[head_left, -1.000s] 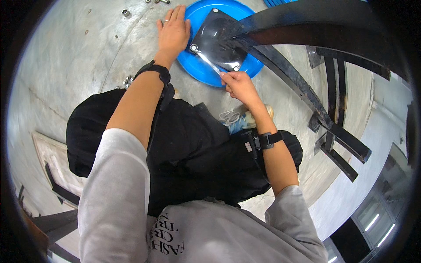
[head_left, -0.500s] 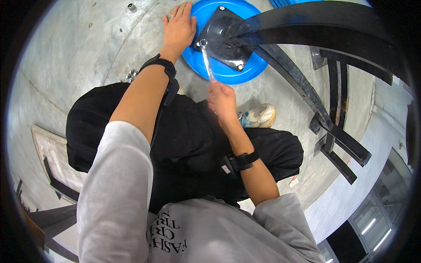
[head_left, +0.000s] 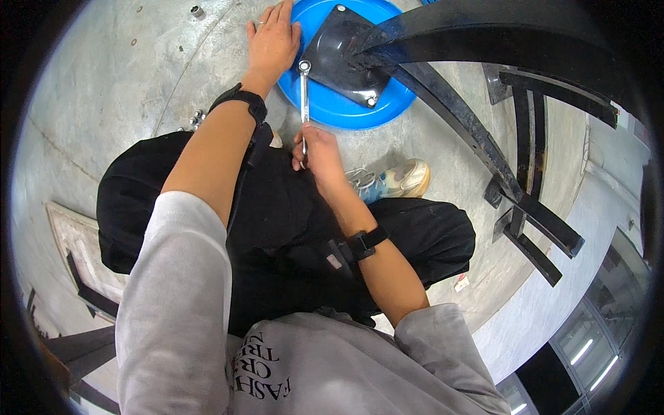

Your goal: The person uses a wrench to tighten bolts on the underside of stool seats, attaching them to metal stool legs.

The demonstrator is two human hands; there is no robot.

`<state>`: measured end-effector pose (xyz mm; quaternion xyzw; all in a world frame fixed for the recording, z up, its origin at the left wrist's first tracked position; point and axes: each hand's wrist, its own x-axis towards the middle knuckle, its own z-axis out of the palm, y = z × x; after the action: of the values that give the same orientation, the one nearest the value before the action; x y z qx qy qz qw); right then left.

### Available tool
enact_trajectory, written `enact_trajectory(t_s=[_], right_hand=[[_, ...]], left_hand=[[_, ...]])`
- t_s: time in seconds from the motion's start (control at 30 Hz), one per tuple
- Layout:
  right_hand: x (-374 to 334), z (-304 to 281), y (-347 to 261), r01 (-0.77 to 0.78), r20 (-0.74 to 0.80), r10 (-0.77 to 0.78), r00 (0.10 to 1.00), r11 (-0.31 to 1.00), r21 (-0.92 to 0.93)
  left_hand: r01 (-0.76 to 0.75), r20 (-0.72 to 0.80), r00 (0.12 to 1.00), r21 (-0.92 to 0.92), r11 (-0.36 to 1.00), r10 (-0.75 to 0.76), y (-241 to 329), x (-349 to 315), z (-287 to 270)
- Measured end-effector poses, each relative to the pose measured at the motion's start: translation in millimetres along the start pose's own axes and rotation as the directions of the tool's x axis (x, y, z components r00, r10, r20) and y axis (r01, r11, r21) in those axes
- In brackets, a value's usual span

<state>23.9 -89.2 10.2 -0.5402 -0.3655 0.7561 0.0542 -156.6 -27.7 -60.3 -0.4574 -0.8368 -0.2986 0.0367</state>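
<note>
My right hand (head_left: 319,155) is closed round the handle of a silver ring spanner (head_left: 305,100). The spanner's ring end sits over a corner of a black metal plate (head_left: 335,52), where a fastener would be hidden under it. Bolt heads show at two other corners of the plate. Under the plate lies a round blue disc (head_left: 353,120). My left hand (head_left: 272,47) lies flat with fingers stretched out, against the disc's left edge and the floor beside it.
Black curved steel legs (head_left: 456,117) rise from the plate and reach to the right. A loose socket (head_left: 197,12) lies on the concrete floor at the top left. Several small nuts (head_left: 196,119) are by my left knee. A framed board (head_left: 79,252) lies at the left.
My right hand has swung left with the spanner, whose handle now points almost straight toward me. The left hand stays at the disc's edge; the whole view has shifted slightly.
</note>
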Motion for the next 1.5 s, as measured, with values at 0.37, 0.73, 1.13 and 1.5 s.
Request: enact_trajectory(t_s=[0.37, 0.73, 1.13, 1.5], right_hand=[[33.2, -82.5, -65.8, 0.081, 0.04, -0.073, 0.997, 0.74, -0.668], [-9.2, -39.2, -24.1, 0.084, -0.112, -0.102, 0.988, 0.984, -0.156], [-0.9, -0.2, -2.8, 0.027, -0.024, -0.027, 0.999, 1.0, -0.01], [6.4, -41.2, -37.6, -0.072, 0.022, 0.087, 0.996, 0.919, -0.387]], left_hand=[[0.01, -0.001, 1.0, -0.015, 1.0, -0.01, 2.1, -1.3, -4.0], [0.021, 0.007, 1.0, -0.001, 1.0, -0.021, -1.6, -2.2, -1.9], [0.113, 0.103, 0.989, -0.044, 0.993, -0.108, 13.0, 3.2, -18.1], [0.122, 0.099, 0.988, -0.031, 0.992, -0.118, 11.9, 4.1, -19.6]])
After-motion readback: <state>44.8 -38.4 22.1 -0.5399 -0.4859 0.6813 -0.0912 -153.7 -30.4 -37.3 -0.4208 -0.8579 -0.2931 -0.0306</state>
